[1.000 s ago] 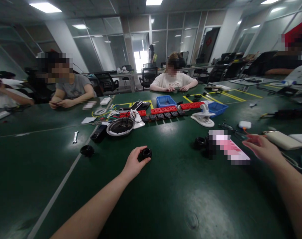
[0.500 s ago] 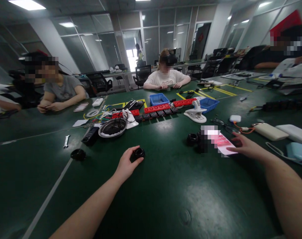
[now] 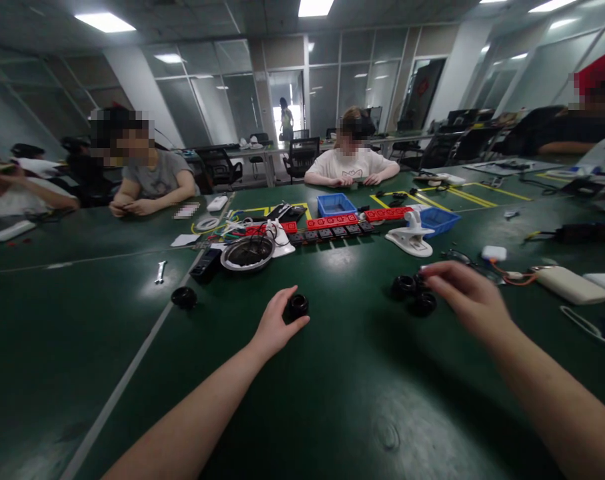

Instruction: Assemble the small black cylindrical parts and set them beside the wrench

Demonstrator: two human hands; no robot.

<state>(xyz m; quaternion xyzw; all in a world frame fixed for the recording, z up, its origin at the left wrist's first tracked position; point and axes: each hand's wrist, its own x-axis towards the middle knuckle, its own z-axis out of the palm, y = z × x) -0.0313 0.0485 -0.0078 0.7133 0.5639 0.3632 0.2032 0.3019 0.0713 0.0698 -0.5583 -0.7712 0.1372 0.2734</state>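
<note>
My left hand (image 3: 276, 325) rests on the table with thumb and forefinger curled around the sides of a black ring-shaped part (image 3: 299, 306) that has a hole in its top. To the right, my right hand (image 3: 465, 293) is over a small group of black parts. Its fingertips are pinched at the upper one (image 3: 420, 280), which they partly cover. Beside it stand a black round part with a hole (image 3: 404, 287) and another black round part (image 3: 424, 303). Farther left sits a black bowl-shaped part (image 3: 184, 297), away from both hands.
Beyond my hands lie a wrench (image 3: 160, 272), a round metal dish (image 3: 247, 255), red socket strips (image 3: 332, 221), a white clip stand (image 3: 410, 239) and a blue tray (image 3: 335, 205). Glasses (image 3: 457, 257) and a beige power bank (image 3: 565, 285) are on the right. Other people sit around the table.
My right hand has moved left to the black parts. The pink and white sheet near it no longer shows. My left hand stays around its part; the view has shifted.
</note>
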